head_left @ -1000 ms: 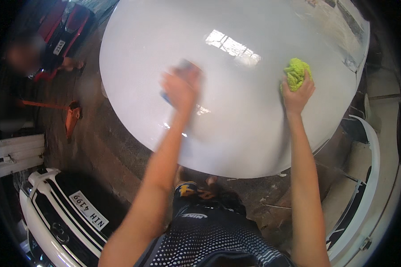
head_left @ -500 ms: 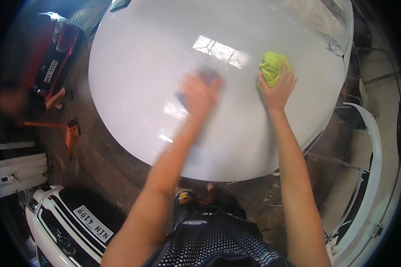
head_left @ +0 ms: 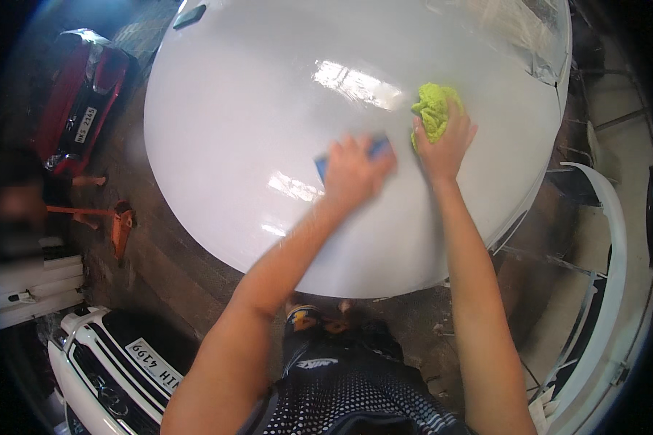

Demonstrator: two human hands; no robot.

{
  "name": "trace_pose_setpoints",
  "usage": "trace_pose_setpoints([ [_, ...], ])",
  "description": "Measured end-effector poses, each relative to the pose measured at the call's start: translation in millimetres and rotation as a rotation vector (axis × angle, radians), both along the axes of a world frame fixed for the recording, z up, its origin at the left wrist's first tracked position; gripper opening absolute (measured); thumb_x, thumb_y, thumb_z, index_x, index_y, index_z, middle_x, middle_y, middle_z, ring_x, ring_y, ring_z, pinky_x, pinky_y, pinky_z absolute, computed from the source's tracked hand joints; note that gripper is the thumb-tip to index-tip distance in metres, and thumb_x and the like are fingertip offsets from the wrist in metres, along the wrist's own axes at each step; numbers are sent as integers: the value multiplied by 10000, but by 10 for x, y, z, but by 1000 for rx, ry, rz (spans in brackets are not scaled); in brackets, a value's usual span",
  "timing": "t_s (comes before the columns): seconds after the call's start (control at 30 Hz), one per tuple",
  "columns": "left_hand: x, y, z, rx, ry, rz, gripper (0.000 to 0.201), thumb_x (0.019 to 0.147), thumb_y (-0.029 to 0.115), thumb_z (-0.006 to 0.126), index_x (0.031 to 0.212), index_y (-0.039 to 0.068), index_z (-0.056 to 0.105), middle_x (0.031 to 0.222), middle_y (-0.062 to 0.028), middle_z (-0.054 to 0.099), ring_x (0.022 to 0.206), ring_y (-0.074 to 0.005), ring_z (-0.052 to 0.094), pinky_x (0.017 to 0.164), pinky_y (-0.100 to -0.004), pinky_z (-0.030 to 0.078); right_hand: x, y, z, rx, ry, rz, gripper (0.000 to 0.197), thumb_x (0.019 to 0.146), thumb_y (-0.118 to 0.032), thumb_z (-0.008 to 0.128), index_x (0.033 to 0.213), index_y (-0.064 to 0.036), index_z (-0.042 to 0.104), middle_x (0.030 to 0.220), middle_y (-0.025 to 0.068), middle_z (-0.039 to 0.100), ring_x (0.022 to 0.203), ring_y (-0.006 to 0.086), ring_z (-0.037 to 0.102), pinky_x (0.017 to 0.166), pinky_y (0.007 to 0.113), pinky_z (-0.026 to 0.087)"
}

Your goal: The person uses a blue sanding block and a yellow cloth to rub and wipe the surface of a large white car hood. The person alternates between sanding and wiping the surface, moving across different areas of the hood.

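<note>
The left hand [head_left: 359,172] has slid right across the white car panel [head_left: 225,138], gripping a blue block [head_left: 379,147]; farther right, the right hand [head_left: 446,148] grips a bunched lime cloth [head_left: 434,110] on the panel.

Bright and pale across the white panel [head_left: 218,130], with a blown-out glare patch [head_left: 357,85] near the middle and smaller glints [head_left: 295,185] nearer the lower edge. Softly shadowed beside the right forearm [head_left: 479,275]. Much dimmer over the floor [head_left: 167,283], bluish and hazy toward the upper left. Motion-blurred at the left hand [head_left: 355,174], crisper at the right hand [head_left: 446,141]. Bowed along the edges by the fisheye lens, black in the corners.
</note>
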State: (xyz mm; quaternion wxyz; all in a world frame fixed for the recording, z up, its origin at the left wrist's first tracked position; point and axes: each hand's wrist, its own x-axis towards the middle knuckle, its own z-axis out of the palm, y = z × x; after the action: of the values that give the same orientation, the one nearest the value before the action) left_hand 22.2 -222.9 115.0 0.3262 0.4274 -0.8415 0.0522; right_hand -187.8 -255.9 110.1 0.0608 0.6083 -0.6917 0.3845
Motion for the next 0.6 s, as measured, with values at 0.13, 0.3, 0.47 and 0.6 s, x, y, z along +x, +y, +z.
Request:
trace_pose_setpoints([
  [0.13, 680, -543, -148, 58, -211, 198, 269, 894, 422, 729, 1014, 184, 762, 1010, -139, 669, 905, -363, 614, 811, -506, 480, 37, 26, 18, 1, 6, 17, 848, 851, -490, 764, 1508, -99, 396, 1484, 230, 407, 1462, 391, 330, 1202, 688, 117],
  [0.3, 1573, -1624, 444, 30, 44, 782, 379, 1001, 447, 548, 1021, 128, 751, 1032, -177, 672, 975, -385, 602, 831, -507, 464, 202, -17, 58, -1, -38, 35, 810, 876, -495, 734, 1507, -109, 404, 1491, 232, 410, 1472, 387, 322, 1207, 678, 113],
  [0.47, -183, 95, -300, 45, -94, -10, 448, 914, 506, 685, 1017, 73, 739, 1019, -182, 688, 946, -407, 640, 942, -573, 460, -28, 14, -8, -27, -81, 28, 650, 949, -442, 649, 1473, -105, 464, 1438, 208, 478, 1458, 361, 362, 1237, 621, 99],
  [0.6, -74, -569, -49, -63, -79, -76, 391, 918, 482, 687, 1053, 122, 756, 1057, -178, 685, 934, -381, 642, 840, -558, 498, -32, 71, 79, -92, -282, 95, 537, 982, -386, 602, 1429, -100, 521, 1384, 169, 531, 1434, 344, 410, 1254, 584, 94],
])
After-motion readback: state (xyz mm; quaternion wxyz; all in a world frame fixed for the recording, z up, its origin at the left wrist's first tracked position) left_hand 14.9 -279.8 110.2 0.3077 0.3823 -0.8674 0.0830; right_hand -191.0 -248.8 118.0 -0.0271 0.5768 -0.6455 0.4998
